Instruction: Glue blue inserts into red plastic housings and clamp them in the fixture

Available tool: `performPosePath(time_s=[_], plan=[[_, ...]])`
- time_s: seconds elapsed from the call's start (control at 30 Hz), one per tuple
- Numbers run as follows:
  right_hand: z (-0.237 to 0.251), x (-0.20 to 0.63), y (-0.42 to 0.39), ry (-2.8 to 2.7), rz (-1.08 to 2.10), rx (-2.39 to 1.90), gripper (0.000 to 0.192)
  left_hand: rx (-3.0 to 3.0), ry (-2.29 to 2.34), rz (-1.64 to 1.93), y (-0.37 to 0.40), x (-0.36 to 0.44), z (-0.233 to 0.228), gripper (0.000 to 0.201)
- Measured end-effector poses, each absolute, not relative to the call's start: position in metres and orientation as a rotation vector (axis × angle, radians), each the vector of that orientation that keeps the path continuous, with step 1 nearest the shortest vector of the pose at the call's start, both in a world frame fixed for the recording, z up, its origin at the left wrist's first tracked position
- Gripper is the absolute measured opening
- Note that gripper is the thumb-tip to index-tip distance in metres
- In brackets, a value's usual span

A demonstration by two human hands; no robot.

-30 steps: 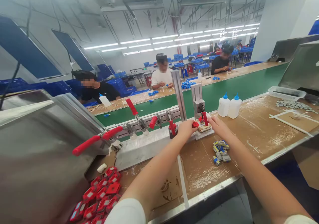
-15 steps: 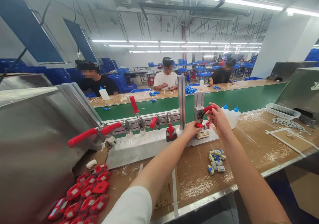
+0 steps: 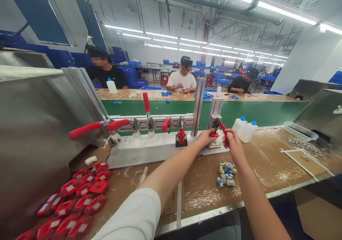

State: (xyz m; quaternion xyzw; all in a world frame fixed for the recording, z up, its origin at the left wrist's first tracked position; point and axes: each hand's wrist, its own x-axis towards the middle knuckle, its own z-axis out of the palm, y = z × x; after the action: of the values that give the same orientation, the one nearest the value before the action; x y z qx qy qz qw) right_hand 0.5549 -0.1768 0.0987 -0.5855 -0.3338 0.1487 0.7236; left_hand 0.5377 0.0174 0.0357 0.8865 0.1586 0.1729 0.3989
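A person works at a brown workbench (image 3: 267,168), seen from a camera on their head. Both bare arms reach from the bottom of the frame toward a clamp station just right of centre.

The right hand (image 3: 233,142) is closed around the red clamp handle (image 3: 223,129), which tilts up and to the left toward a small toggle clamp (image 3: 215,121) mounted on a grey upright post. The handle sits inside the curled fingers, with its upper end showing above the hand.

The left hand (image 3: 205,138) rests just left of the clamp, its fingertips pinched on a small red part (image 3: 214,134) directly under the clamp. That part sits over a tan block (image 3: 214,145) on the metal base plate (image 3: 149,149), between the two hands and touching the left fingertips.

Below the right wrist, a small heap of blue and grey pieces (image 3: 226,171) lies on the bench. At lower left lies a spread of flat red parts (image 3: 80,197). Along the plate to the left stand more red-handled toggle clamps (image 3: 117,125). Two white bottles with blue caps (image 3: 244,129) stand right of the clamp, and a white tray (image 3: 300,130) lies further right.

Across a green conveyor belt (image 3: 171,108) in the middle of the frame, other people sit working at a facing bench.
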Motion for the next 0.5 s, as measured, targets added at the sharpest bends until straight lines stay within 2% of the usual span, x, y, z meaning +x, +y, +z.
performPosePath(time_s=[0.1, 0.33, 0.5], plan=[[0.083, 0.556, -0.174, -0.741, 0.273, -1.426, 0.054, 2.248, 0.387, 0.435, 0.018, 0.539, 0.035, 0.051], [0.07, 0.56, -0.175, -0.889, 0.046, -2.381, 0.048, 2.302, 0.411, 0.396, 0.017, 0.535, 0.038, 0.05], [0.056, 0.573, -0.167, -0.963, 0.07, -2.468, 0.045, 2.398, 0.423, 0.335, 0.006, 0.52, 0.055, 0.05]])
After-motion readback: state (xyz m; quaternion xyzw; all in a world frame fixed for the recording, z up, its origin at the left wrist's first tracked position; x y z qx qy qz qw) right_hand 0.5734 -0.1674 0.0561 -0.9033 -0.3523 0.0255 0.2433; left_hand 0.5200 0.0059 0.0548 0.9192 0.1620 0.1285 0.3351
